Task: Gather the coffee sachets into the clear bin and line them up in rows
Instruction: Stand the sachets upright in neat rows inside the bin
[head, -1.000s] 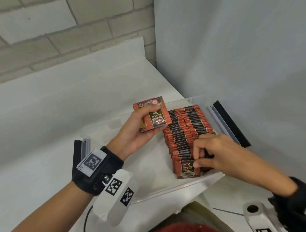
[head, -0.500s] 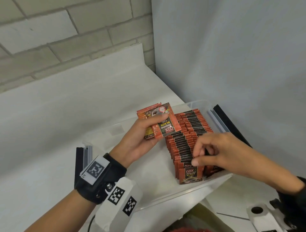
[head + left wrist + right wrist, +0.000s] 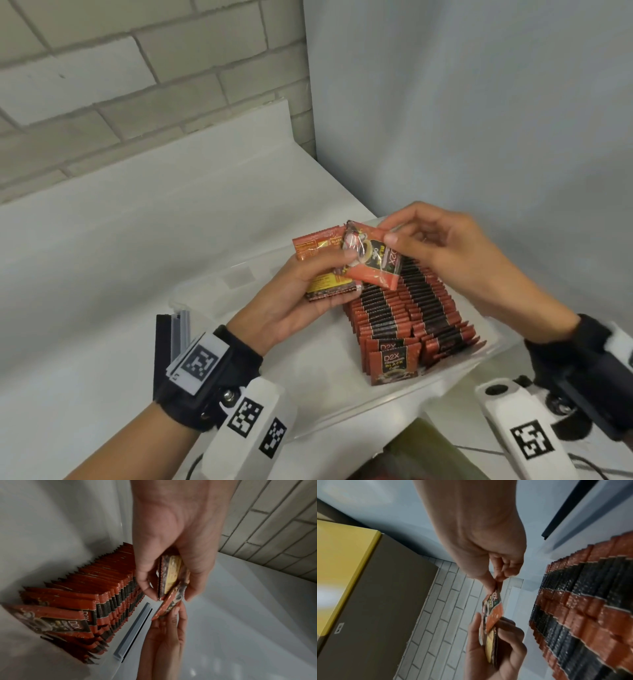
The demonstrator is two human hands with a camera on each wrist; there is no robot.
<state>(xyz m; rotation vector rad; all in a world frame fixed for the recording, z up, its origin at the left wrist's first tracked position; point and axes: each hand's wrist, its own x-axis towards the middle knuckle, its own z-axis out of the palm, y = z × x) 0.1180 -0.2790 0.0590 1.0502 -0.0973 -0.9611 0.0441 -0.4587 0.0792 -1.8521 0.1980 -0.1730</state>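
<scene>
My left hand (image 3: 301, 291) (image 3: 171, 566) grips a small stack of sachets (image 3: 325, 270) (image 3: 171, 577) (image 3: 489, 649) above the clear bin (image 3: 308, 387). My right hand (image 3: 421, 246) (image 3: 494, 573) pinches the top corner of the front sachet (image 3: 375, 260) (image 3: 493, 608) (image 3: 169, 608) of that stack, between thumb and forefinger. Two rows of red-and-black sachets (image 3: 407, 315) (image 3: 96, 599) (image 3: 583, 601) stand on edge along the bin's right side, below both hands.
The bin sits at the white table's (image 3: 120, 240) near right corner, against a grey wall (image 3: 479, 102). Black-and-grey latches (image 3: 173, 332) (image 3: 582, 339) flank the bin's ends. The bin's left half shows bare floor. A yellow-and-brown box (image 3: 359, 588) appears in the right wrist view.
My right hand has left the rows in the bin and risen to the stack in my left hand, where it now pinches the front sachet. The left hand has stayed roughly in place.
</scene>
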